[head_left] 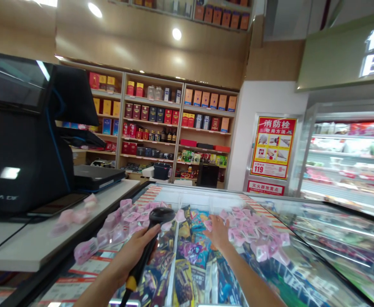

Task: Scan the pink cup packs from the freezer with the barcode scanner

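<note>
My left hand (146,244) is wrapped round the handle of a black barcode scanner (161,214), its head up and its cable trailing from the yellow-ringed lower end. My right hand (218,232) reaches forward over a glass-topped freezer, thumb and fingers closed about a small pink package (208,224), part of it hidden. Right beside that hand lies a heap of small pink clear-wrapped packages (246,226) with white labels. A second heap of pink packages (128,217) spreads to the left, behind and beside the scanner.
Colourful ice cream wrappers (191,251) show through the glass below my hands. To the left, a counter (21,251) bears a black checkout terminal (30,149) and several more pink packages (75,213). Shelves of boxes (151,115) stand ahead; a refrigerated display (349,157) is at right.
</note>
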`<state>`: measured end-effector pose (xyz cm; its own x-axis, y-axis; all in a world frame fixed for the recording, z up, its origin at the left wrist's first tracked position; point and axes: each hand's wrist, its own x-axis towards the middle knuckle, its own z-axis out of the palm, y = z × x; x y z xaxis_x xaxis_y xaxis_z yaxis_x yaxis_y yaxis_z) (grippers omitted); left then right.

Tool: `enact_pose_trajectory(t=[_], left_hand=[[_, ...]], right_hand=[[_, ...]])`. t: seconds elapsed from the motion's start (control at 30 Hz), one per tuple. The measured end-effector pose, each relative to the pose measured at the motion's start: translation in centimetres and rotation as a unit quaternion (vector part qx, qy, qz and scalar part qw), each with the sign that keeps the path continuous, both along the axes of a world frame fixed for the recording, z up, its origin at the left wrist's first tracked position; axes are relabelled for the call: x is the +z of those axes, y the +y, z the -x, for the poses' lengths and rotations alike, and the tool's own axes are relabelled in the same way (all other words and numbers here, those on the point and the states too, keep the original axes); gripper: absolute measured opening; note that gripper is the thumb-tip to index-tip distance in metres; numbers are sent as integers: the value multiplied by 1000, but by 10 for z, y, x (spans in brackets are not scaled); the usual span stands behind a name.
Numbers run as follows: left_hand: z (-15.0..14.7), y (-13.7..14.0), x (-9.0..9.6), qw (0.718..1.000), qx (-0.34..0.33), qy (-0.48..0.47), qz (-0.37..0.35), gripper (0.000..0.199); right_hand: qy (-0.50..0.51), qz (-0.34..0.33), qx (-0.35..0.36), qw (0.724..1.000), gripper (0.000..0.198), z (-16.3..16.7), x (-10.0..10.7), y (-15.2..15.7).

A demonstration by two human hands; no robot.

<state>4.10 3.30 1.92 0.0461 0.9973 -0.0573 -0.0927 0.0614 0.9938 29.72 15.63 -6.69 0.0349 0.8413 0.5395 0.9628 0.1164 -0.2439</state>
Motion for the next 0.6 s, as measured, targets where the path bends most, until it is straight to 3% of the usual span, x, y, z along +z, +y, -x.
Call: enact_pose_trajectory(t=[0.17,0.3,0.4,0.5,0.6], left_hand=[[4,-15,12,1000,20,5,-1,37],[7,-16,13,1000,14,11,-5,36],[7,-8,5,1000,5,13,-6,37],[5,-1,-3,1000,-3,-2,4,39],[4,-1,-4,1000,-9,-6,2,39]], right_hand=[[-23,8,59,998,61,6,-3,-10],[-1,-23,10,1000,59,5,1,-26],[36,5,-37,999,61,4,3,-33],[92,39,-33,994,61,7,-4,-27],[168,-5,10,986,53,15,-15,-14]])
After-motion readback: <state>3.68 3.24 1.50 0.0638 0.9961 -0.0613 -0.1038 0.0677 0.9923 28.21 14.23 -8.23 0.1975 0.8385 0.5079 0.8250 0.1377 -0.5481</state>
